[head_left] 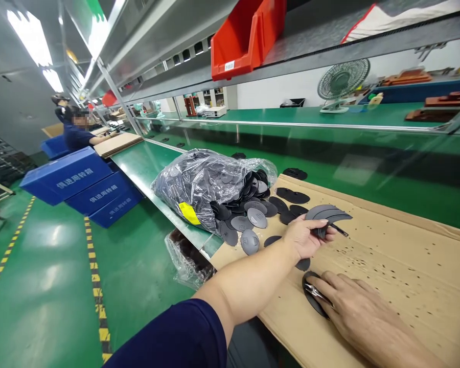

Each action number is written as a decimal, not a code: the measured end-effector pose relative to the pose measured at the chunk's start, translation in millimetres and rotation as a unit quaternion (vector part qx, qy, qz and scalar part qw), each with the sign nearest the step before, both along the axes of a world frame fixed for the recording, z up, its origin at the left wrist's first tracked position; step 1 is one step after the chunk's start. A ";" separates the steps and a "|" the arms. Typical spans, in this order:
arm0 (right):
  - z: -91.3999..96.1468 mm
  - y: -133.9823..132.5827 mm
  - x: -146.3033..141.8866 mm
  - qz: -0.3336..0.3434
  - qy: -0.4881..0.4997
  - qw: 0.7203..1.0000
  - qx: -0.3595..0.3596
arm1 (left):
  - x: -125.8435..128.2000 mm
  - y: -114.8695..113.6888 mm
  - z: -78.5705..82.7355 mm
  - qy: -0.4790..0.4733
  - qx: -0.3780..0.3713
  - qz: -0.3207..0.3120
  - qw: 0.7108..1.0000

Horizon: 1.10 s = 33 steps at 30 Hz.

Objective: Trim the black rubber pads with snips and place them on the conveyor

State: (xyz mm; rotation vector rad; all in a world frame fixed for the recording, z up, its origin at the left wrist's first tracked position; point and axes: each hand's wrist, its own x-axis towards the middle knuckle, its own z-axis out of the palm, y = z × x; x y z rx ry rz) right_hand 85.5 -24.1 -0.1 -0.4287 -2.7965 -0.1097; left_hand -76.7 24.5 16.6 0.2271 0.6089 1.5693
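My left hand (308,239) is closed on a dark grey curved plastic piece (325,212), held above the cardboard; a narrow dark prong sticks out on its right side. Lower down, my right hand (352,304) has its fingers wrapped round small metal snips (317,293). A black oval disc (309,301) lies beneath the snips and fingertips; whether the fingers also grip it I cannot tell. Left of my hands, several dark oval plastic discs (256,218) spill from a clear plastic bag (199,176) with a yellow label.
A cardboard sheet (406,245), scattered with tiny black bits, covers the green bench (352,179). An orange-red bin (249,43) hangs overhead at the shelf edge. Blue crates (72,176) stand on the floor at left. A person (78,130) sits farther along. A green fan (343,82) stands behind.
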 end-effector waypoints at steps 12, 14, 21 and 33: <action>-5.3 -5.2 -4.6 0.024 0.039 0.999 0.004 | 4.3 -0.5 0.1 0.024 -0.011 -0.025 0.999; -8.8 -4.8 -5.3 0.024 0.022 0.999 -0.013 | 3.8 -0.1 -0.5 0.027 -0.012 -0.027 0.999; -8.1 -10.0 -9.8 0.035 0.050 0.998 0.004 | 6.1 0.3 -2.7 0.032 0.008 -0.021 0.999; -1.4 0.7 3.1 -0.035 0.059 0.998 -0.014 | 9.5 -3.6 1.4 0.047 -0.014 -0.039 0.998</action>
